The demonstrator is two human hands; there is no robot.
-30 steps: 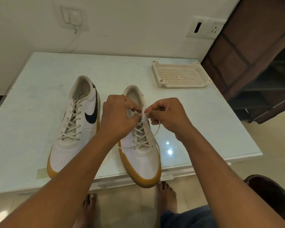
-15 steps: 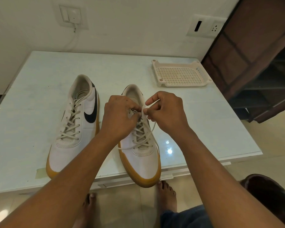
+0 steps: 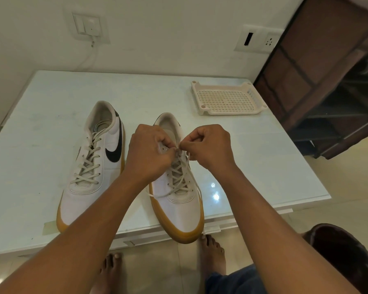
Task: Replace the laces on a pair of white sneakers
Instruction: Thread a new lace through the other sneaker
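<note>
Two white sneakers with gum soles stand toe-toward-me on a pale table. The left sneaker (image 3: pixel 94 166) is fully laced and has a black swoosh. The right sneaker (image 3: pixel 176 200) sits at the table's front edge, its toe over the lip. My left hand (image 3: pixel 149 153) grips the top eyelet flap of the right sneaker. My right hand (image 3: pixel 208 145) pinches the cream lace (image 3: pixel 184 172) just above the upper eyelets, fingers curled. A loose strand of that lace trails down across the shoe's vamp toward the left side.
A cream perforated plastic tray (image 3: pixel 227 98) lies at the table's (image 3: pixel 30 128) back right. A dark brown shelf unit (image 3: pixel 327 77) stands to the right of the table. My bare feet (image 3: pixel 210 251) are on the tiled floor below the front edge. Wall sockets sit behind.
My right hand has curled its fingers closed and drawn in closer to my left hand at the top eyelets. The loose lace loop beside the shoe has tightened. The sneakers have stayed put.
</note>
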